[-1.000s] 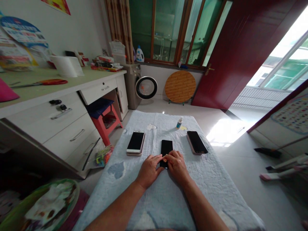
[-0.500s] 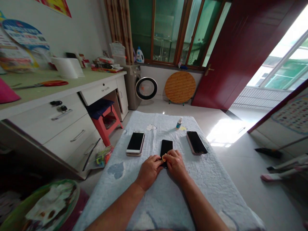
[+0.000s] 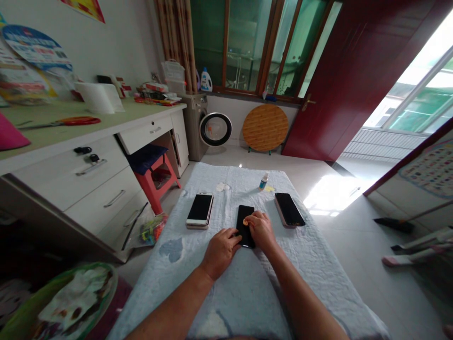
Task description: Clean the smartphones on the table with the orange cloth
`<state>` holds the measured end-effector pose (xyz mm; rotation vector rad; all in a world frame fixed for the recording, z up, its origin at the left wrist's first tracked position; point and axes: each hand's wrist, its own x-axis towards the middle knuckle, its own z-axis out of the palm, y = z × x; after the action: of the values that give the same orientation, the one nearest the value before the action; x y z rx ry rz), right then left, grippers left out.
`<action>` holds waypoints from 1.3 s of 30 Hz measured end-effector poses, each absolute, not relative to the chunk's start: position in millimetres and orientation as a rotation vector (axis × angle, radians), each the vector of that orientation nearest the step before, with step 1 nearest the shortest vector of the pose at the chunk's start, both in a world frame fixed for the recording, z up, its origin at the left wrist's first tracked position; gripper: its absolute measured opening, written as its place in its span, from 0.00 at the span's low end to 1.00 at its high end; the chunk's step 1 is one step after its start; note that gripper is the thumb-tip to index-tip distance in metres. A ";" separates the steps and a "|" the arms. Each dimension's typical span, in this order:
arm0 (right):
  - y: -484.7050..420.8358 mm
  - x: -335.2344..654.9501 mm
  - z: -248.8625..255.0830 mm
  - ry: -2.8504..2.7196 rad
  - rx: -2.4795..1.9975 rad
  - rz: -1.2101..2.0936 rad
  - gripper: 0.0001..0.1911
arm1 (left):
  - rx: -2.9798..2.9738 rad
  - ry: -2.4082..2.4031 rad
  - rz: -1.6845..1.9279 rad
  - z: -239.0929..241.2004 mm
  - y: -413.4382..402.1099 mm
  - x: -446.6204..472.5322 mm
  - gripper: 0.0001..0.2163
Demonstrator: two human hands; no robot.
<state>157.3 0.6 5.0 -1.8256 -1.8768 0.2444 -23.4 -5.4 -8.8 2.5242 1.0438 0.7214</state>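
One stack (image 3: 200,208) of phones, a white-framed one on top, lay at the left of the blue cloth (image 3: 226,311), squared up and set apart, perhaps to leave the hands room. Just nearer stood the left hand (image 3: 221,248), its fingers bent and close together, tips at the lower left edge of the black phone (image 3: 244,212); whether they gripped it or only pressed could not be told. They probably braced it against sliding on the soft cloth. That phone lay flat and screen up in the middle, seemingly so that both hands could reach it. On its screen sat a small orange wad (image 3: 245,221), pinched in the nearly closed fingertips of the right hand (image 3: 261,231), likely for close control. Farther off, a bottle (image 3: 263,182) stood upright, out of the hands' way. At the far right lay a dark-screened pile (image 3: 289,209), angled along the cloth's edge, apparently also clear of the arms.
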 end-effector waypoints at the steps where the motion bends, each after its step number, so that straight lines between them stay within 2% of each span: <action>1: 0.9 153.5 6.6 -1.943 -1.773 0.286 0.15 | 2.532 1.040 0.723 -8.6 -5.7 -23.4 0.10; 5: 4.8 143.3 8.5 -2.071 -1.696 0.347 0.14 | 2.544 1.018 0.709 -8.3 -6.4 -23.3 0.10; 16: 49.3 175.5 5.3 -1.756 -2.092 0.199 0.15 | 2.583 1.027 0.729 -10.5 -5.2 -21.9 0.10; 23: 55.6 142.5 2.2 -2.076 -1.878 0.174 0.15 | 2.553 1.039 0.720 -15.7 -4.4 -22.1 0.10; 31: 81.1 160.9 3.9 -1.908 -2.003 0.184 0.14 | 2.564 1.042 0.683 -9.5 -5.0 -22.3 0.10; 39: 38.2 151.8 7.2 -2.079 -1.731 0.242 0.15 | 2.528 1.046 0.689 -5.6 -5.9 -22.7 0.09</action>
<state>151.8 38.2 7.2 -1.7306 -2.0795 0.2418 -22.7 -5.9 -5.6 2.5278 1.0457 0.6888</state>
